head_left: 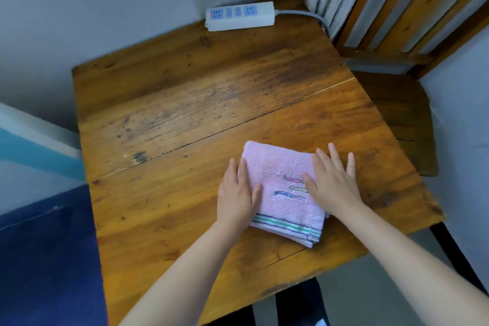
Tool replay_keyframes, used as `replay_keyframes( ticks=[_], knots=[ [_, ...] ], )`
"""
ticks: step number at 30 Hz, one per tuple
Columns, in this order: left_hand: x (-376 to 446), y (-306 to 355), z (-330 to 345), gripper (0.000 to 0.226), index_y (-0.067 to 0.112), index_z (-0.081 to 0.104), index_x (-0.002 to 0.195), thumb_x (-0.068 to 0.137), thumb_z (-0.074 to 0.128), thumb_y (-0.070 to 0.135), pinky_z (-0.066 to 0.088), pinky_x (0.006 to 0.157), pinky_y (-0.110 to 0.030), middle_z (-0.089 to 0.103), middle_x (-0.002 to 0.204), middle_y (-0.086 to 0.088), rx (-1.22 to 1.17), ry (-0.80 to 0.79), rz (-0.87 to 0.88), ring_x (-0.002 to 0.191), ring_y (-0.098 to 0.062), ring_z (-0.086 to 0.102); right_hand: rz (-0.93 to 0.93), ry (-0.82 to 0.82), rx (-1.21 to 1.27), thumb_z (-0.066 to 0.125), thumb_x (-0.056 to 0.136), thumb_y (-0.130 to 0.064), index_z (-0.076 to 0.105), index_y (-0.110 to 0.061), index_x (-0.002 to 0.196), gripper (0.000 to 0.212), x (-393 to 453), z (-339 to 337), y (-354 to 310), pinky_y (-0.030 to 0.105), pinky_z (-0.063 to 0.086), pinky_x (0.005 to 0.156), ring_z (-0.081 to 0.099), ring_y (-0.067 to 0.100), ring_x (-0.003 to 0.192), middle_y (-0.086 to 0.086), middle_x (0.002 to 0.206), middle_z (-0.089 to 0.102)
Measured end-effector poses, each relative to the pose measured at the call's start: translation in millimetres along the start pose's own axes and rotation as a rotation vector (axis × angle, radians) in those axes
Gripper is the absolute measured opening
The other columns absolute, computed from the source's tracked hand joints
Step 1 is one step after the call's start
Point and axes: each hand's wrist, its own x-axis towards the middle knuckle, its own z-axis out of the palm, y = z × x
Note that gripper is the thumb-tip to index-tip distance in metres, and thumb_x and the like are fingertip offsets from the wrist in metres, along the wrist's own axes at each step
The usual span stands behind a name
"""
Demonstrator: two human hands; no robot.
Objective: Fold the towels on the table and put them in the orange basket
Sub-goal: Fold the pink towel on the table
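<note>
A pink towel (281,169) lies folded into a small square on the wooden table (185,103), toward its near right side. It has striped edging along the near hem and small coloured embroidery in the middle. My left hand (236,193) lies flat on the towel's left edge, fingers straight. My right hand (333,180) presses flat on the towel's right part, fingers spread and reaching past its right edge onto the wood. No orange basket is in view.
A white power strip (239,16) with a grey cable sits at the table's far edge by the wall. A wooden chair (397,103) stands close against the table's right side. Blue fabric (47,259) lies to the left of the table.
</note>
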Motion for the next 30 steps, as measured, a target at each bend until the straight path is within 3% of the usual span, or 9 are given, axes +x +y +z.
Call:
replay_keyframes(
  ticks=[3,6,14,16,18,20,22,27,30],
  knots=[
    [-33.3,-4.8,-0.2,0.053,0.011,0.018,0.144,0.098,0.028,0.035,0.035,0.096,-0.034,0.039,0.138,-0.007,0.074,-0.022,-0.178,0.123,-0.024,0.039,-0.129,0.068,0.124,0.037,0.094,-0.04,0.032,-0.012,0.14,0.054,12.4,-22.7,-12.1,0.04,0.001,0.116,0.013,0.019,0.143,0.002,0.149,0.033],
    [-50.7,1.8,1.1,0.04,0.014,0.036,0.133,0.099,0.026,0.03,0.039,0.09,-0.034,0.049,0.125,-0.006,0.11,-0.059,-0.328,0.115,-0.025,0.047,-0.305,-0.061,0.162,0.047,0.091,-0.036,0.035,-0.013,0.138,0.054,38.2,-44.4,-38.4,0.036,0.024,0.109,0.032,0.021,0.134,0.004,0.142,0.042],
    [-53.5,14.9,-1.9,0.028,-0.003,0.056,0.105,0.086,0.05,0.017,0.043,0.083,-0.038,0.06,0.112,-0.021,-0.44,-0.079,-0.61,0.105,-0.036,0.055,-0.352,-0.408,0.118,0.065,0.079,-0.03,0.034,-0.012,0.138,0.069,79.9,-60.3,-93.1,0.041,0.039,0.102,0.044,0.028,0.126,0.008,0.139,0.045],
    [-59.9,15.9,-5.5,0.037,-0.006,0.061,0.095,0.079,0.047,0.024,0.044,0.078,-0.037,0.063,0.106,-0.024,-0.516,-0.109,-0.616,0.1,-0.037,0.057,-0.367,-0.425,0.124,0.063,0.077,-0.023,0.051,-0.014,0.119,0.045,78.3,-61.9,-95.4,0.034,0.045,0.083,0.054,0.027,0.107,0.008,0.115,0.058],
    [-72.2,13.9,-10.2,0.04,-0.005,0.062,0.089,0.073,0.044,0.027,0.044,0.075,-0.037,0.063,0.102,-0.025,-0.574,-0.088,-0.634,0.098,-0.038,0.056,-0.404,-0.439,0.118,0.06,0.073,-0.021,0.053,-0.014,0.082,0.014,68.5,-67.1,-100.7,0.026,0.037,0.058,0.05,0.02,0.074,0.002,0.076,0.053],
    [-89.4,4.2,-13.4,0.018,0.003,0.057,0.07,0.08,0.05,0.017,0.038,0.067,-0.034,0.057,0.082,-0.018,-0.575,-0.031,-0.654,0.093,-0.036,0.055,-0.474,-0.466,0.127,0.062,0.067,-0.021,0.039,-0.013,0.067,0.024,50.7,-76.5,-113.6,0.024,0.025,0.05,0.036,0.015,0.058,-0.001,0.063,0.037],
    [-109.0,-10.0,-17.6,0.03,0.016,0.039,0.055,0.08,0.055,0.011,0.029,0.061,-0.029,0.042,0.065,-0.006,-0.565,0.023,-0.636,0.085,-0.03,0.051,-0.562,-0.457,0.127,0.064,0.066,-0.018,0.035,-0.013,0.064,0.03,32.9,-85.6,-129.3,0.026,0.022,0.05,0.032,0.015,0.057,-0.001,0.062,0.034],
    [-216.7,-46.6,-41.2,0.009,0.005,0.061,0.08,0.078,0.065,0.013,0.033,0.065,-0.028,0.06,0.086,-0.015,-0.599,0.234,-0.647,0.081,-0.022,0.051,-0.877,-0.447,0.049,0.063,0.066,-0.003,0.044,-0.018,0.066,0.024,-50.4,-94.5,-191.3,0.026,0.029,0.05,0.041,0.017,0.066,-0.004,0.065,0.043],
    [-301.7,-57.6,-47.2,0.016,0.003,0.065,0.091,0.078,0.067,0.012,0.039,0.071,-0.027,0.067,0.096,-0.012,-0.57,0.389,-0.71,0.086,-0.023,0.056,-1.079,-0.39,-0.027,0.063,0.066,-0.002,0.05,-0.014,0.081,0.024,-116.6,-87.2,-222.5,0.028,0.033,0.057,0.044,0.02,0.077,-0.001,0.076,0.049]
  ],
)
